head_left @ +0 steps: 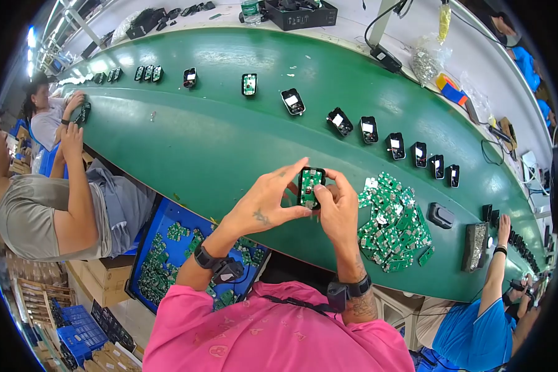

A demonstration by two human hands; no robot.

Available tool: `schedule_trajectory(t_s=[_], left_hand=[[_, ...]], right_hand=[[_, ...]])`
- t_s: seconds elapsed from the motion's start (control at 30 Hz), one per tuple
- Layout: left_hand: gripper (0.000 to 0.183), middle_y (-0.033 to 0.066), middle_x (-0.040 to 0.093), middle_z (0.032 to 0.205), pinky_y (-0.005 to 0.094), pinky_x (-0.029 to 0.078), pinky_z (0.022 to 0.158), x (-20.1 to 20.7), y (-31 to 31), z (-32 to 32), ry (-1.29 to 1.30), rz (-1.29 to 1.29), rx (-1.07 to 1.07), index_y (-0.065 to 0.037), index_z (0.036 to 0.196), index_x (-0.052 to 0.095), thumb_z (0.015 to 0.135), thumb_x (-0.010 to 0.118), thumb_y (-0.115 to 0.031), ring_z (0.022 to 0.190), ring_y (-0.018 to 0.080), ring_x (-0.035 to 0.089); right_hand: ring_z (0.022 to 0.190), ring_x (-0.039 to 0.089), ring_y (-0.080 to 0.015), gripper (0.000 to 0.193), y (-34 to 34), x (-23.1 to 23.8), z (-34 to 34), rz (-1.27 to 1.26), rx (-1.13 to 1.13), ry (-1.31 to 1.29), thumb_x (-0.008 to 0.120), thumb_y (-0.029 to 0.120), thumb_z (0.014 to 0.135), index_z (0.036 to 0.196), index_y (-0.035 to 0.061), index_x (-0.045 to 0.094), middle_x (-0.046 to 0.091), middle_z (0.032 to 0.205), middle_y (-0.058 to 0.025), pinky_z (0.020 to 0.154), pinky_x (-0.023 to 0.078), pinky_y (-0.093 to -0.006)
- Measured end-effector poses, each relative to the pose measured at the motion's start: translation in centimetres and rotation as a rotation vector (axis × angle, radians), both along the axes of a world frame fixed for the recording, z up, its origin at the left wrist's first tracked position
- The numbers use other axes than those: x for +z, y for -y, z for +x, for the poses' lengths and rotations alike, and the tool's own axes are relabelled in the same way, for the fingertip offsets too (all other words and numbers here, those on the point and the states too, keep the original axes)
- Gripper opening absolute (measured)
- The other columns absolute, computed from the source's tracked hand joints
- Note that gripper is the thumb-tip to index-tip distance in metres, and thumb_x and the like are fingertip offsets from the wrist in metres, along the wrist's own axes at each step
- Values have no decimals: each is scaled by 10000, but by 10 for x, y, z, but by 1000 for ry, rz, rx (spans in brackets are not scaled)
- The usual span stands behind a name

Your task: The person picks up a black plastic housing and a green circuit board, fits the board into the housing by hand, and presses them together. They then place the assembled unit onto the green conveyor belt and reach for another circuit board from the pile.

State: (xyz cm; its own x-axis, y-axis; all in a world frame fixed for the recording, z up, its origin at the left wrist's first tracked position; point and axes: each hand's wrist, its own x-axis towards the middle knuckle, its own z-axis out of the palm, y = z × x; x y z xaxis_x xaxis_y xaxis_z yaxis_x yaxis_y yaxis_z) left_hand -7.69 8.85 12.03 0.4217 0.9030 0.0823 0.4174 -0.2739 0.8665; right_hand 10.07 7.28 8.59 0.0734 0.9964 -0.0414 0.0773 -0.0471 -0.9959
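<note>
Mid-frame, left hand (268, 197), half-open, spans case (300, 188) end to end, right hand (340, 211) curls round its side, thumb on board (311, 178), seemingly for steadiness; pile (394, 224) lies centre-right, apparently for reach.

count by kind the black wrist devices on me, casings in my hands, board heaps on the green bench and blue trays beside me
Strapped wrist devices: 2
Black casing with green board: 1
Green circuit-board heap: 1
Blue tray: 1
Total: 5
</note>
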Motion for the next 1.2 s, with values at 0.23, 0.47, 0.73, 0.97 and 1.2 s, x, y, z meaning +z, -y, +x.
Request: schedule_trajectory(t_s=[0.23,0.47,0.73,0.97,1.2], left_hand=[[561,182,574,1406,348,559,890,8,25,-2,249,313,1,-33,1352,581,813,738,-43,1073,300,683],[368,297,643,1246,376,593,811,19,45,7,214,663,72,-33,1146,691,782,705,21,974,356,727],[353,270,661,1220,318,592,710,17,46,15,265,931,73,-23,1113,697,767,666,41,882,310,735],[342,126,728,973,204,446,410,12,13,16,451,-491,206,78,1145,678,883,523,-75,438,78,548],[316,87,701,737,215,449,383,-15,-2,13,546,-666,187,68,1088,707,874,537,-90,402,81,538]], right_hand=[[811,685,-323,430,27,24,6,744,49,438,689,-8,843,1257,-8,569,679,1036,-197,678,552,-375],[845,692,-379,521,35,35,12,1004,75,384,601,-106,779,1276,30,521,671,1041,-237,683,581,-419],[753,695,-302,403,41,42,5,983,29,378,628,-68,807,1197,10,563,685,968,-206,632,573,-379],[403,504,-105,188,12,46,7,-456,213,-363,585,155,925,974,-20,630,595,586,-83,352,313,-242],[318,371,-112,182,5,23,10,-599,213,-524,572,210,922,882,37,609,554,521,-63,333,264,-257]])
